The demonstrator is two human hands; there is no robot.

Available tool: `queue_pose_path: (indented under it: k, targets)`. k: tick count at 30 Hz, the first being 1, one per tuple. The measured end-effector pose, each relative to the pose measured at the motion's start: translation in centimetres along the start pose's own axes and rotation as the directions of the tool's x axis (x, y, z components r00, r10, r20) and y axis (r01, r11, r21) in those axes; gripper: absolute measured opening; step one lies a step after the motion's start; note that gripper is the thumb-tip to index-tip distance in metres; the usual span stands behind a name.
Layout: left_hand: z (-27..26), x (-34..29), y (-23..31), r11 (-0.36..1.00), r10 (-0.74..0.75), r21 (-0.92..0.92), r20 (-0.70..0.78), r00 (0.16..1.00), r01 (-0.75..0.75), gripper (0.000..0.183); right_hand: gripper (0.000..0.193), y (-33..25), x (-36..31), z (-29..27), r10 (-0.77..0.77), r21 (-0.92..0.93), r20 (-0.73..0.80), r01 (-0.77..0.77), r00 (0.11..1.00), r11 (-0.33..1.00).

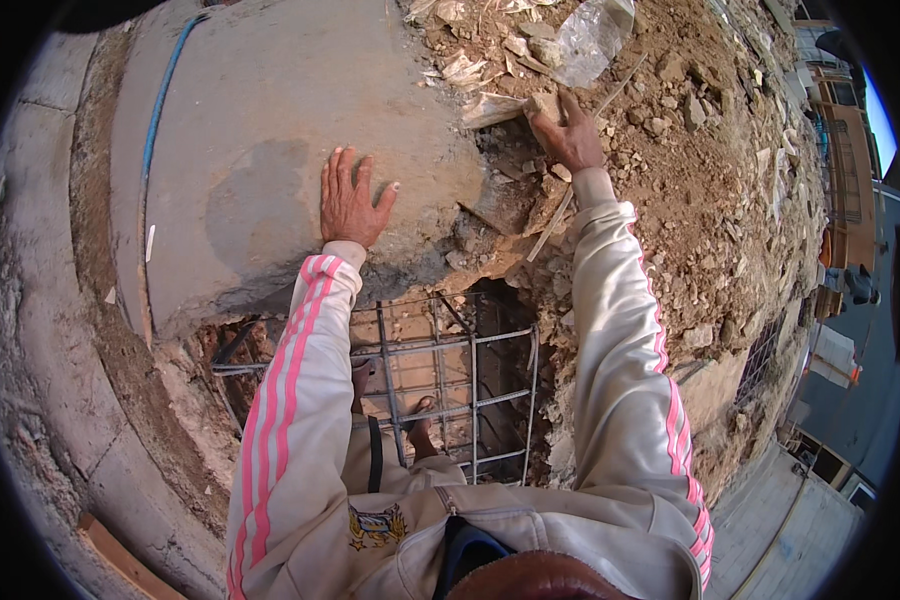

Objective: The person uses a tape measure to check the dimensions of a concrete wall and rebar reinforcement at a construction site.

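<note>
My left hand [353, 208] lies flat on the grey concrete slab [270, 100], its fingers spread and nothing in it. At the slab's broken right edge, my right hand [576, 142] reaches down into the rubble. Its fingers are bent around a tan chunk of rubble [543, 105], partly hidden by the hand. A pale torn piece of sacking [492, 110] touches the ground just left of that chunk. Under the right wrist, a thin pale strip [550, 232] slants over the dirt.
Below the slab, a rebar cage [478, 400] spans a pit where my feet stand. Loose soil and stones [690, 180] cover the right side, with a clear plastic sheet [595, 42] on top. A blue pipe [160, 110] runs along the slab's left. A plank [125, 560] lies lower left.
</note>
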State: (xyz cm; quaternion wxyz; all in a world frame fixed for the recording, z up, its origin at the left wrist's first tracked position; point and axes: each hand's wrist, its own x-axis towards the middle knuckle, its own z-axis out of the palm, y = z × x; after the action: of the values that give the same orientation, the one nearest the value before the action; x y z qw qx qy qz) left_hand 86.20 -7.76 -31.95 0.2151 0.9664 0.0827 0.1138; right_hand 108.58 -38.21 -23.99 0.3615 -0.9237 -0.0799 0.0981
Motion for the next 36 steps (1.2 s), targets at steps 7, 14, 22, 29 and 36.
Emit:
queue_pose_path:
  k: [7, 14, 22, 29, 36]
  targets:
    - [0.5, -0.2, -0.3, 0.999, -0.017, 0.035, 0.006, 1.000, 0.017, 0.063, 0.077, -3.4, -0.6, -6.8, 0.244, 0.675, 0.095, -0.242, 0.965, 0.697]
    - [0.5, -0.2, 0.0, 1.000, 0.020, 0.021, -0.033, 0.999, -0.020, 0.062, 0.091, -5.7, -2.4, -2.9, -0.234, -0.497, -0.156, 0.129, 0.960, 0.858]
    - [0.4, 0.0, 0.4, 0.997, 0.053, 0.051, -0.067, 0.996, -0.050, 0.058, 0.061, -6.6, -11.2, 2.2, -0.288, -0.516, -0.241, 0.130, 0.927, 0.847]
    - [1.0, -0.4, 0.0, 0.996, 0.072, 0.054, -0.134, 0.988, -0.066, 0.057, 0.035, -1.7, -38.0, 11.4, -0.091, -0.210, 0.348, 0.172, 0.933, 0.962]
    - [1.3, -0.9, -0.4, 0.988, 0.130, 0.103, -0.136, 0.982, -0.116, 0.057, 0.031, 6.6, -61.9, 11.2, 0.529, -0.360, 0.470, -0.393, 0.707, 0.846]
